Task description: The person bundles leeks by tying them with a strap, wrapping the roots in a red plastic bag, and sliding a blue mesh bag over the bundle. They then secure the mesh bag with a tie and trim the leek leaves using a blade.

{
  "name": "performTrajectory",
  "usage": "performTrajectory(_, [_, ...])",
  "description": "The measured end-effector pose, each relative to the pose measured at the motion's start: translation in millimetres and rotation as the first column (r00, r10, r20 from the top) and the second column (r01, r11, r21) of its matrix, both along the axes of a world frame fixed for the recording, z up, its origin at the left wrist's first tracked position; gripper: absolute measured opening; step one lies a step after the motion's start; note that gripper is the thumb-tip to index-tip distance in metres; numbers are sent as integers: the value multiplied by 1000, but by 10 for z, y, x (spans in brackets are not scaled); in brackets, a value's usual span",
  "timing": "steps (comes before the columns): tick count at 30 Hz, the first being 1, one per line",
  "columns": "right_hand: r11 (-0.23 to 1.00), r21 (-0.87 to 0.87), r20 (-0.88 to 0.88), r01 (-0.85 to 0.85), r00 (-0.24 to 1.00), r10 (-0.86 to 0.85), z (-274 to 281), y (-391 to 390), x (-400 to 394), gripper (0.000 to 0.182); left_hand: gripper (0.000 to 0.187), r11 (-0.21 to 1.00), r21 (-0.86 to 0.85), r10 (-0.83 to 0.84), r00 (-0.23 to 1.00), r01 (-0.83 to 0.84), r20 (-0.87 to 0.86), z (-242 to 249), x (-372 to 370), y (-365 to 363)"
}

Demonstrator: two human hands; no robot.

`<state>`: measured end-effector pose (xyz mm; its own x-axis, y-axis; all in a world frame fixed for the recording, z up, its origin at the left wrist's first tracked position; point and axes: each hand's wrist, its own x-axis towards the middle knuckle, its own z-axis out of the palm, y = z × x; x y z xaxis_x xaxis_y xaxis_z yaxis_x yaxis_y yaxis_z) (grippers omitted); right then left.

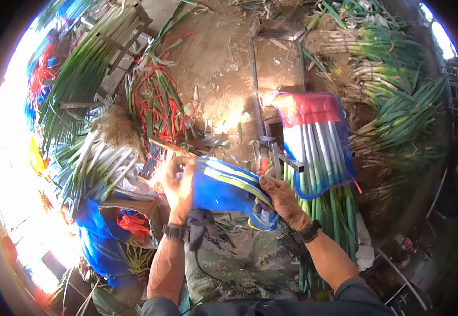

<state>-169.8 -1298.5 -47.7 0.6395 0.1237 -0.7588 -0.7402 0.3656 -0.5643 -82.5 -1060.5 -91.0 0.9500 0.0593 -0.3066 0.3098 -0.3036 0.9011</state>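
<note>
In front of my body a blue plastic bag (221, 192) with white and yellow stripes stretches between my two hands. My left hand (179, 184) is at the bag's left end, fingers curled; its exact hold is partly hidden. My right hand (283, 201) grips the right end, thumb on top, with folded plastic hanging below it. Just right of it a bundle of green onions (315, 150) lies in a clear bag with a red band and blue edges, on a metal frame (275, 155). The green leaves (334, 226) stick out towards me.
Loose green onions (97, 163) are heaped at left, with more on a rack (118, 52) behind. Red ties (160, 100) hang near the middle. Tied bunches (392, 105) line the right side. Blue plastic (94, 237) lies at lower left. Soil and scraps cover the ground (213, 63).
</note>
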Motion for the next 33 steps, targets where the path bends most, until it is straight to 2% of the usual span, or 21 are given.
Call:
performTrajectory(1, [1000,3,1,7,1000,-7,-24,5,-24,43,29,928,-333,137,985,-165,-106,205,-58,-169])
performTrajectory(3, [994,59,47,96,994,-99,-51,58,-59,36,33,965,-262,-95,901,-21,-424,227,-226,-90])
performTrajectory(4, [986,30,7,161,987,-162,-31,133,-70,29,46,937,-342,-234,853,70,-466,293,-289,-205])
performTrajectory(5, [986,35,13,162,987,-163,-37,154,-101,29,43,925,-379,-235,769,-10,-594,352,-329,-312])
performTrajectory(7, [992,-106,160,-68,983,84,-60,160,-147,27,36,900,-436,-279,796,22,-537,281,-385,-457])
performTrajectory(9, [994,-100,138,-35,989,49,-24,174,-177,27,28,873,-487,-263,836,-6,-481,171,-454,-492])
performTrajectory(11, [985,-168,96,37,995,-21,-16,155,-191,27,25,868,-482,-110,898,-122,-425,80,-512,-479])
performTrajectory(13, [968,-233,115,93,991,-68,-122,193,-213,28,22,857,-503,-113,909,-115,-400,92,-541,-459])
performTrajectory(15, [935,-252,176,250,962,-210,-291,218,-252,28,20,667,-630,52,868,-398,-494,192,-542,-480])
performTrajectory(16, [940,-276,139,201,976,-168,-353,166,-274,29,21,571,-674,38,835,-469,-549,144,-559,-405])
performTrajectory(17, [940,-276,137,200,976,-168,-358,144,-261,29,21,571,-673,39,834,-470,-550,92,-581,-317])
performTrajectory(19, [902,-186,60,390,920,-386,-367,109,-225,29,19,448,-693,41,787,-565,-615,10,-612,-156])
performTrajectory(23, [830,-112,48,546,837,-545,-444,29,-125,25,17,445,-676,24,762,-587,-647,-59,-624,48])
performTrajectory(25, [817,-48,64,575,818,-572,-390,-64,-43,25,19,449,-661,20,746,-601,-665,-143,-678,134])
performTrajectory(27, [723,107,48,682,723,-689,-376,-140,6,27,22,541,-656,-43,762,-526,-646,-162,-714,179])
performTrajectory(28, [730,41,30,683,729,-684,-361,-141,36,29,31,617,-626,-92,746,-477,-660,-183,-696,220])
performTrajectory(29, [730,39,31,683,729,-684,-327,-145,47,29,31,616,-627,-93,746,-478,-660,-187,-714,231])
performTrajectory(30, [806,-22,57,591,806,-589,-281,-156,52,29,39,809,-493,-82,769,-321,-634,-176,-738,239])
performTrajectory(31, [867,-86,77,491,871,-486,-232,-166,59,30,48,938,-316,-83,791,-143,-606,-111,-691,198])
performTrajectory(32, [913,-218,145,344,937,-319,-201,-151,74,31,63,990,-111,-122,920,86,-373,-226,-636,198])
performTrajectory(33, [913,-219,146,345,936,-319,-158,-129,90,31,63,990,-112,-123,920,87,-372,-238,-605,164])
